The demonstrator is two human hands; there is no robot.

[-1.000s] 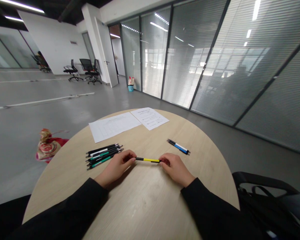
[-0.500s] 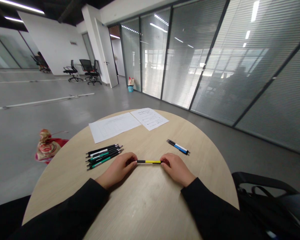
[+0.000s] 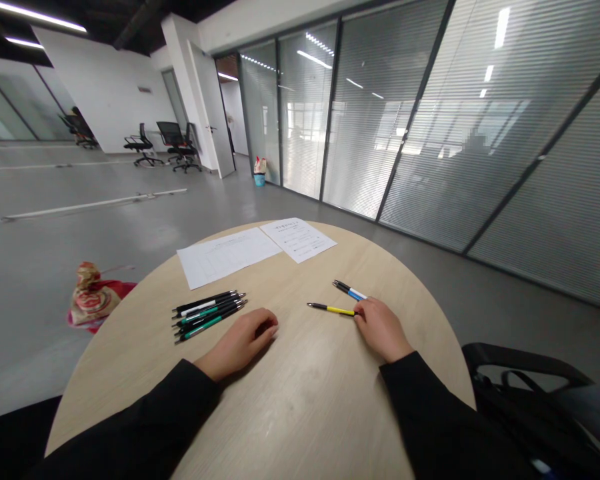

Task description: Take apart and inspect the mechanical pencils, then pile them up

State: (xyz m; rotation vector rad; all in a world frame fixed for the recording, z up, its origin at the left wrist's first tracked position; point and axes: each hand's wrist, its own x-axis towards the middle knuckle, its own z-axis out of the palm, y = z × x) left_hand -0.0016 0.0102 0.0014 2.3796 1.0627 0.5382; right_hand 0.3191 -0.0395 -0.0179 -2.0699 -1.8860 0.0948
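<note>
A black-and-yellow pen [image 3: 334, 309] is pinched at its right end by my right hand [image 3: 380, 328], on the right of the round table. Its tip points left. Just beyond my right fingers lie pens with white and blue barrels [image 3: 349, 289], partly hidden by the hand. My left hand [image 3: 245, 340] rests on the tabletop, fingers loosely curled and a hollow between thumb and fingers, holding nothing. Near its knuckles lies a bunch of several pens [image 3: 207, 312], mostly black with white and green parts, tips to the right.
Two printed paper sheets [image 3: 230, 255] lie at the far side of the round wooden table [image 3: 290, 400]. A black chair [image 3: 525, 363] stands at the right edge. A red and beige cloth bundle [image 3: 97, 297] is on the left beyond the table's edge.
My left hand has let go of the yellow pen's tip end. My right hand has carried the pen right and away from me, beside the white and blue pens.
</note>
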